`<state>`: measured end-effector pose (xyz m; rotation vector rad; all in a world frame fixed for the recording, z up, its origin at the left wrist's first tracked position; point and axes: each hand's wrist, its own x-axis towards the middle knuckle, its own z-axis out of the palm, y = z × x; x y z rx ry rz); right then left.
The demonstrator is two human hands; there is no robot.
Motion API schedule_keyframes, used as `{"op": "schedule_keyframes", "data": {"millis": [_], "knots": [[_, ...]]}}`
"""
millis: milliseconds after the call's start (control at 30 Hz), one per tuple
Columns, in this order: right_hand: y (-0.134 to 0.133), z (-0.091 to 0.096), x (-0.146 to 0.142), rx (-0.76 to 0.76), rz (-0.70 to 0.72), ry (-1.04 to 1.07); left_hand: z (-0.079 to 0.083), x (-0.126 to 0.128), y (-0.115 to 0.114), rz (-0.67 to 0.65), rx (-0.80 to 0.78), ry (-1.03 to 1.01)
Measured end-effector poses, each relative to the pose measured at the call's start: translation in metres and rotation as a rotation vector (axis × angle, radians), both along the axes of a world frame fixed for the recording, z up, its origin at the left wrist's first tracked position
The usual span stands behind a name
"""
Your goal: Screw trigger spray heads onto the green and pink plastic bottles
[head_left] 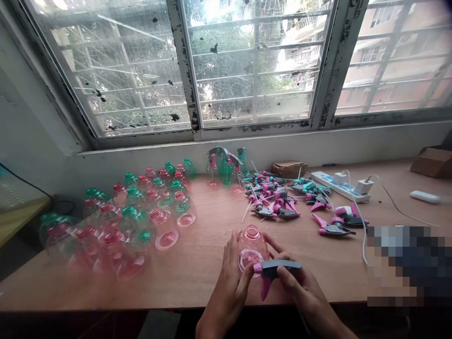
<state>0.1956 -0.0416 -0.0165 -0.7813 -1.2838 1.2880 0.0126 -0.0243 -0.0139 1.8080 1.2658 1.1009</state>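
Note:
My left hand [229, 278] is wrapped round a clear pink plastic bottle [251, 245] that stands on the wooden table [205, 268] near its front edge. Right beside it, my right hand [300, 287] grips a grey and pink spray trigger head [277, 270] just below the bottle's open neck. A pile of loose trigger heads [278, 197], pink, grey and teal, lies on the table beyond my hands. Several empty pink and green bottles [141, 212] crowd the table's left side.
A few bottles with trigger heads fitted [226, 167] stand against the wall under the window. To the right lie a white power strip [339, 186] with plugs and cables, a small cardboard box [289, 168] and a larger box [432, 161].

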Motion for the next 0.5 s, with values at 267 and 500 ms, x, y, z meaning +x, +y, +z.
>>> {"op": "schedule_keyframes", "data": {"millis": [267,500], "knots": [[0.001,0.0,0.002,-0.133,-0.054,0.065,-0.012,0.005,-0.004,0.013,0.022,0.008],[-0.003,0.003,-0.002,-0.157,-0.098,0.087,-0.023,0.007,-0.003,0.09,0.096,0.057]]}}
